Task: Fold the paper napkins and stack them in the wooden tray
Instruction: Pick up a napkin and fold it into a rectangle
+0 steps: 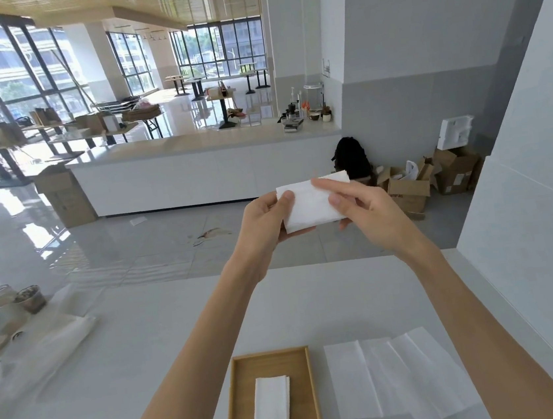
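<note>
Both hands hold a folded white paper napkin in the air, well above the far edge of the white table. My left hand grips its left side with the thumb on top. My right hand pinches its right side between thumb and fingers. The wooden tray lies near the table's front edge, with a folded napkin stack inside it. To the tray's right, unfolded napkins lie flat and overlapping on the table.
A clear plastic bag and drink cups sit at the table's left side. A white wall borders the table on the right. Beyond the table are a white counter and cardboard boxes on the floor.
</note>
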Tool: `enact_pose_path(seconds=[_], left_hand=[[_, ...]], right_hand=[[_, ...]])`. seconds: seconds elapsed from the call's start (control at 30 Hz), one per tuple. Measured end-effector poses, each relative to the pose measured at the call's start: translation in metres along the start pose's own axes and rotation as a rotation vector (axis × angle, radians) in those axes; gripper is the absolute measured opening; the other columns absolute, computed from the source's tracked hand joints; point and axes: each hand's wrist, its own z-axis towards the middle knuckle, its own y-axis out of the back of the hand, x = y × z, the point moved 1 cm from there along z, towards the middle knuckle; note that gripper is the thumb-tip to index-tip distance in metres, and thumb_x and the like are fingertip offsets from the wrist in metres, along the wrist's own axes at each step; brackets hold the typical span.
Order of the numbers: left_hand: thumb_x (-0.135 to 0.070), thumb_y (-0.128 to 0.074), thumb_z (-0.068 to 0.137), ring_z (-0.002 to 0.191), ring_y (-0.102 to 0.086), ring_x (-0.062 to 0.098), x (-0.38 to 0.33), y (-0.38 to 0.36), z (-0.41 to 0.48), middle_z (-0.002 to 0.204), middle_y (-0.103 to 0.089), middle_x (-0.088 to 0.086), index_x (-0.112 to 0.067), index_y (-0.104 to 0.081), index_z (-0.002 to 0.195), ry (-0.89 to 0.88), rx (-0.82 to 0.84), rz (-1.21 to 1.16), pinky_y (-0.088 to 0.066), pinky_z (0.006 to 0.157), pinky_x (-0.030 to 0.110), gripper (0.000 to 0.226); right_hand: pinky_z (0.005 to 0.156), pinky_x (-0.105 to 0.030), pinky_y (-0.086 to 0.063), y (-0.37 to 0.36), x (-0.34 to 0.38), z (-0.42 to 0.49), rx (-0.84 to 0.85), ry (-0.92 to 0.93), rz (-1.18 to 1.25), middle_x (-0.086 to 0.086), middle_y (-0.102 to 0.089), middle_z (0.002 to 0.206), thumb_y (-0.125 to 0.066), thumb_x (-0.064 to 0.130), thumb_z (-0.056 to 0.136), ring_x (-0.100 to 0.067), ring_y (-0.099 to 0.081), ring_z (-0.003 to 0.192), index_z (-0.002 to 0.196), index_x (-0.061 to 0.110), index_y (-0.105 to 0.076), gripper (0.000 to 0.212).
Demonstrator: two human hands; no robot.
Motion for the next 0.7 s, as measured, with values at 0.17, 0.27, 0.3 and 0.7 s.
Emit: enact_pose_path(seconds=[0.17,0.27,0.3,0.7], left_hand=[[-0.018,-0.052,0.104,0.108,-0.069,0.031,0.009,-0.011,-0.008,0.12,-0.07,0.021,0.001,-0.067,0.112,0.013,-0.111,-0.053,-0.06,0.089,0.042,0.026],[-0.02,-0.052,0.103,0.09,-0.068,0.021,0.014,-0.023,-0.012,0.096,-0.073,0.005,-0.005,-0.07,0.102,-0.064,-0.294,0.066,-0.061,0.083,0.042,0.024],[-0.021,-0.052,0.103,0.076,-0.061,0.013,0.016,-0.028,-0.015,0.082,-0.068,-0.004,-0.008,-0.07,0.095,-0.138,-0.363,0.17,-0.058,0.073,0.04,0.024],[0.011,-0.055,0.091,0.134,-0.054,0.025,0.113,-0.047,-0.07,0.137,-0.063,0.011,-0.003,-0.065,0.131,-0.908,-0.17,1.359,-0.043,0.112,0.042,0.044]], right_hand=[[0.066,-0.018,-0.055,0.011,-0.016,-0.005,-0.209,-0.1,0.018,0.0,-0.064,0.125,-0.047,0.014,0.105,0.005,-0.061,0.074,0.14,0.013,-0.056,0.036],[0.087,-0.034,-0.057,0.014,-0.019,-0.012,-0.464,-0.175,-0.16,0.002,-0.069,0.12,-0.041,0.023,0.106,-0.005,-0.066,0.085,0.132,0.016,-0.062,0.034],[0.091,-0.04,-0.055,0.013,-0.016,-0.017,-0.487,-0.212,-0.184,0.002,-0.071,0.116,-0.04,0.028,0.106,-0.011,-0.068,0.089,0.123,0.019,-0.066,0.033],[0.105,-0.046,-0.049,-0.019,-0.046,-0.03,0.06,-0.766,0.744,-0.019,-0.07,0.123,-0.052,0.03,0.103,-0.03,-0.065,0.12,0.129,-0.002,-0.06,0.041]])
